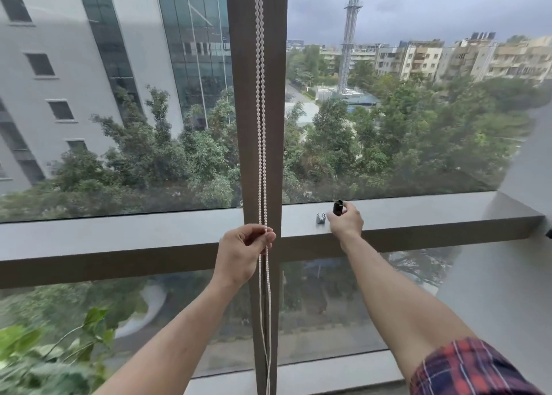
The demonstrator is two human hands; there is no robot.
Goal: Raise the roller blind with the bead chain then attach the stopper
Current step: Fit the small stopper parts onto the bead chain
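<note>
Bead chain hanging as two white strands down the middle of the frame, running along the brown vertical mullion from the top edge to the bottom edge. Left hand at centre frame, just below the grey horizontal ledge, fingers curled and pinched on both strands, chain passing through the grip and trailing slack beneath it. Right hand to the right of centre, resting at the ledge, thumb and fingers closed round a small black cylinder held upright, its top poking above the fingers. Small silver clip-like piece standing on the ledge just left of that hand, near the fingertips; touching or not, cannot tell. Which of the two small pieces serves as the stopper, cannot tell. Red, white and navy plaid sleeve rolled up on the right arm at the lower right corner. No blind fabric visible over the glass in either pane. Green leafy plant in the lower left corner. Beyond the glass, a grey building at upper left, trees across the middle, a lattice tower at upper right under a cloudy sky.
</note>
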